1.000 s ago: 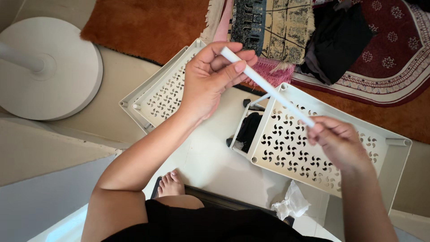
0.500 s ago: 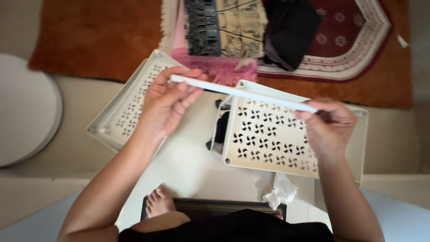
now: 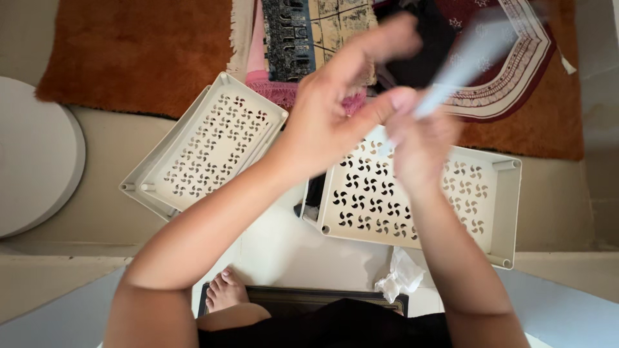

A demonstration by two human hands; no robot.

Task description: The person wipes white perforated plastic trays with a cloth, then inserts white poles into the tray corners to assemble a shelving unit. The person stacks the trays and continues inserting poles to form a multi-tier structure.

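Crumpled plastic (image 3: 401, 276) on floor nearest, then right hand (image 3: 422, 145) closed around lower end of blurred white rod (image 3: 461, 61) above right tray (image 3: 425, 196), left hand (image 3: 338, 106) half open, fingers touching rod; left tray (image 3: 209, 145) beside, rugs (image 3: 135, 55) beyond

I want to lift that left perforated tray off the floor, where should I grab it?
Take the left perforated tray by its raised rim at the near long edge, from your side. It lies flat and tilted diagonally, and the rim is clear there; the holed bottom gives little purchase.
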